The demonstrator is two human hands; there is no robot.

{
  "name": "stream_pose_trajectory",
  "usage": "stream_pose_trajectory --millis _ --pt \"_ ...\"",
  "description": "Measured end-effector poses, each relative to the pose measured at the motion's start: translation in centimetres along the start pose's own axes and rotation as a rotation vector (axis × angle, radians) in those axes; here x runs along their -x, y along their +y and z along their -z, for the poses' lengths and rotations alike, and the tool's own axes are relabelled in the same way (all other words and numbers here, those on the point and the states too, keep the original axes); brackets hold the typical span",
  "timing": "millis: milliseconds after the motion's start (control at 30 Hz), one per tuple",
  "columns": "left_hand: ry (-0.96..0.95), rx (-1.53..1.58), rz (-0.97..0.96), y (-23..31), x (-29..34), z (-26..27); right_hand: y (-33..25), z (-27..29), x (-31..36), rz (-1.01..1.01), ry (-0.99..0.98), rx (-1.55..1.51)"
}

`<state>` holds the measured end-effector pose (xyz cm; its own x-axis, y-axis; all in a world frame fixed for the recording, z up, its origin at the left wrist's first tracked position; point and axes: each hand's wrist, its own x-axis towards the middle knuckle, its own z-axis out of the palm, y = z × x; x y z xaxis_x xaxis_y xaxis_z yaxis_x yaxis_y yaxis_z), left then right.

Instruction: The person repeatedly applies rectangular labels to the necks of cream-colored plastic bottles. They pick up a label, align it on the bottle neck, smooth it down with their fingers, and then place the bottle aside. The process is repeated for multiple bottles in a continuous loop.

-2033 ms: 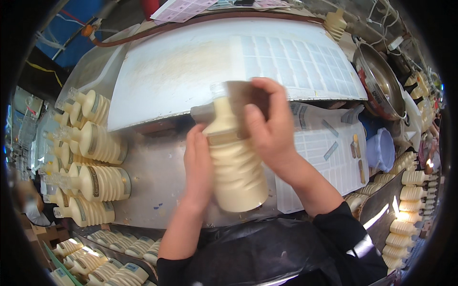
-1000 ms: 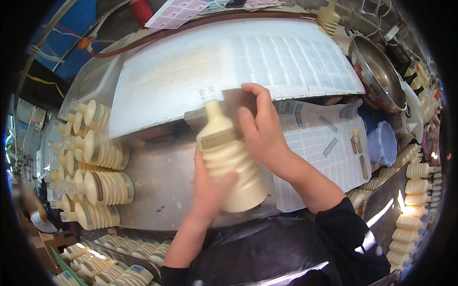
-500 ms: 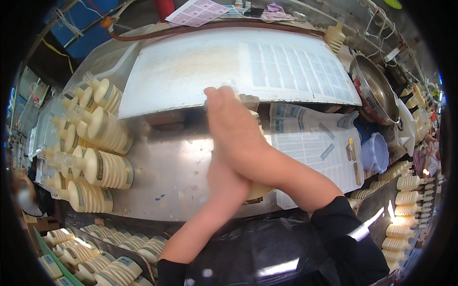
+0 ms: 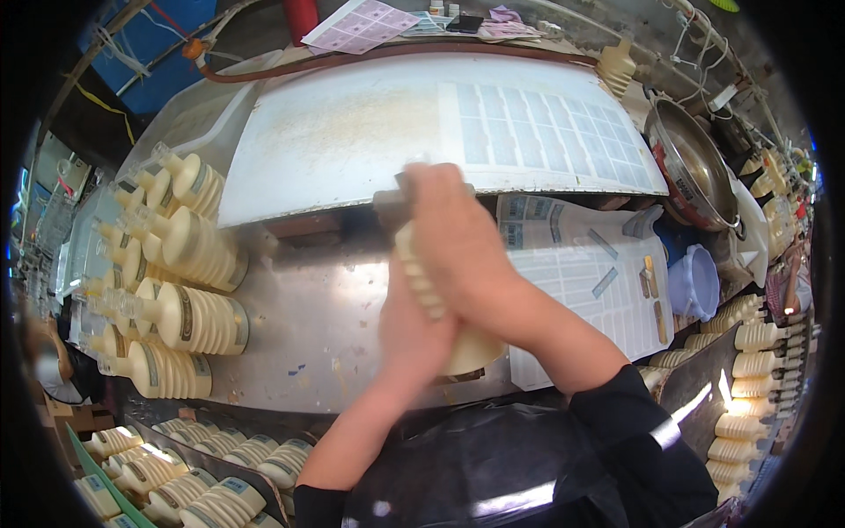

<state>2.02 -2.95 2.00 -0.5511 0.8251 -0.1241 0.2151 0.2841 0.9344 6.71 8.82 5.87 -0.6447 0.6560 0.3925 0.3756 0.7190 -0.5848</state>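
Observation:
A cream ribbed bottle (image 4: 475, 352) lies lengthwise over the metal tabletop (image 4: 308, 308), its base toward me and its neck end pointing away. My left hand (image 4: 414, 326), blurred, is against the bottle's left side near the base, fingers mostly hidden. Crossing over it, my right hand (image 4: 453, 233) presses along the top of the bottle, fingers together and curled near the neck end. A grey-brown piece (image 4: 392, 207) shows beneath those fingers; what it is I cannot make out.
Several finished-looking cream bottles (image 4: 198, 317) lie stacked at the left. Behind stands a white board (image 4: 352, 114) with a label sheet (image 4: 546, 132). To the right are a backing sheet (image 4: 572, 299), a lilac bucket (image 4: 694, 282) and a metal pan (image 4: 691, 158). Boxes of bottles (image 4: 220, 502) flank me.
My right hand has shifted slightly right and turned, uncovering more of the bottle's ribs. The grey-brown piece now shows left of my fingers too. The left hand stays by the bottle.

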Motion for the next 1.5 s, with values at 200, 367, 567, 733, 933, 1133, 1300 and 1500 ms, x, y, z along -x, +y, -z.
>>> stream_pose_trajectory --millis 200,367,567,733,933,1133,1300,1500 --pt "-0.066 0.571 0.068 -1.3 -2.7 1.1 6.0 1.9 1.2 -0.13 0.092 -0.195" --pt "-0.05 0.455 0.102 -2.6 -5.3 0.2 8.3 1.1 1.8 -0.101 0.172 -0.26" --pt "-0.059 0.571 0.048 -4.2 -5.4 0.2 9.0 1.3 1.7 -0.05 0.204 -0.338" --pt "-0.067 0.653 0.118 -3.3 -5.1 0.4 8.1 1.6 2.2 -0.124 0.229 -0.518" --pt "-0.024 0.686 0.15 -2.9 -4.9 0.4 8.8 0.8 2.2 -0.19 0.238 -0.351" --pt "-0.133 0.88 0.235 -1.2 -3.7 0.5 4.6 1.6 1.4 -0.125 0.196 -0.338" --pt "-0.154 0.915 0.21 0.3 -2.8 0.5 1.5 1.3 -0.1 -0.172 0.064 -0.18" --pt "-0.08 0.926 0.176 -0.5 -2.7 0.4 -2.4 -3.6 -1.5 0.028 0.015 0.153"
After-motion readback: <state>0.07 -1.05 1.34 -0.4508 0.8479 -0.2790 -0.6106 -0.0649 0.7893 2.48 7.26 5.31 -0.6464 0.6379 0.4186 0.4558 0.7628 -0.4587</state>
